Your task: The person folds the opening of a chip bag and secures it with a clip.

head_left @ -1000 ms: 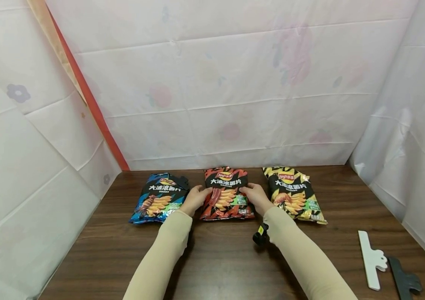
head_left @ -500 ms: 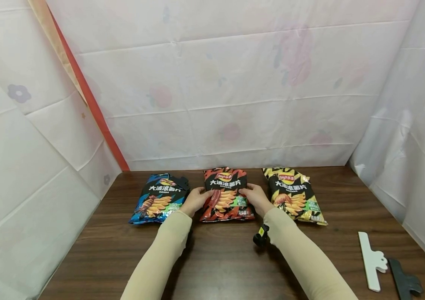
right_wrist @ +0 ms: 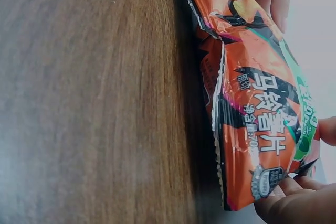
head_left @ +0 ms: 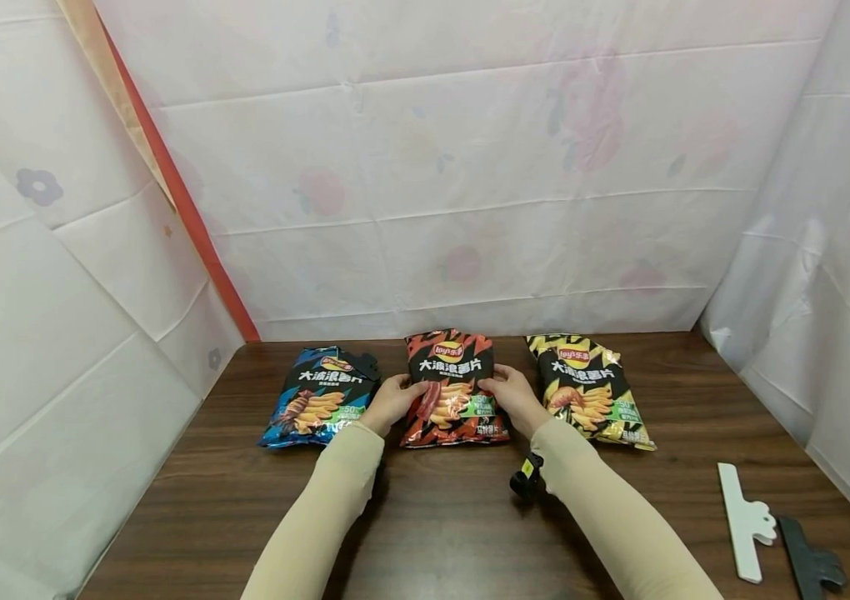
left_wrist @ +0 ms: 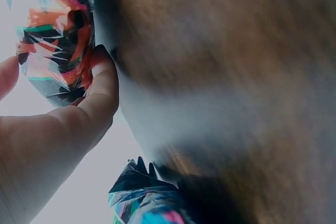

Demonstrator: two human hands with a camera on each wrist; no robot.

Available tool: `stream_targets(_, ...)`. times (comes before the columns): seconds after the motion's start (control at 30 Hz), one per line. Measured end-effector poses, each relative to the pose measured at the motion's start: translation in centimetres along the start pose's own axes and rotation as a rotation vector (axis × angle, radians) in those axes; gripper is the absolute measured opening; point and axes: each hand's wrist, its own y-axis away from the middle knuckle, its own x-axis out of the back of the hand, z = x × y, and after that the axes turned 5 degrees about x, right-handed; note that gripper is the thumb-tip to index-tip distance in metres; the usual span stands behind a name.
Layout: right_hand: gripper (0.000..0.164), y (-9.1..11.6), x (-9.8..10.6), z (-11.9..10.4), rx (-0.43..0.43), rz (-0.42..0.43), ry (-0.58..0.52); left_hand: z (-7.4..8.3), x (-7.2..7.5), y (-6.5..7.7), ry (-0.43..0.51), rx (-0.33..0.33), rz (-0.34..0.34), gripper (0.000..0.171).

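Observation:
In the head view a red and black bag of potato chips (head_left: 449, 367) is held between both hands. My left hand (head_left: 389, 403) grips its left side, thumb over the front. On the opposite side my right hand (head_left: 515, 395) pinches the bag, thumb also on the front. The left wrist view shows the left hand (left_wrist: 79, 114) with thumb and fingers on either side of the chip bag's (left_wrist: 58, 35) edge. Seen from the right wrist, the bag's (right_wrist: 262, 103) crimped bottom seam runs close over the table, and the right hand (right_wrist: 302, 203) holds a lower corner.
A blue chip bag (head_left: 312, 400) with a black clip (head_left: 363, 364) near its top lies left of the left hand. To the right lies a yellow chip bag (head_left: 586, 387). A white clip (head_left: 742, 521) and a black clip (head_left: 807, 560) rest at the table's (head_left: 440, 533) right side.
The red chip bag has shifted slightly: its top edge is a little higher in the head view and its bottom edge a little lower. Both hands keep their grip on its sides.

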Motion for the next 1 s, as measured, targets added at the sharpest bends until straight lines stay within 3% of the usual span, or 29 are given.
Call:
stream_targets(0.6, 0.061, 1.2, 0.1, 0.3, 0.036, 0.017, -0.061, -0.1, 0.1, 1.1, 0.042, -0.021, -0.012, 0.074)
stream_targets(1.0, 0.056, 3.0, 0.5, 0.2, 0.094, 0.022, -0.08, 0.2, 0.1, 2.4, 0.063, -0.031, -0.015, 0.075)
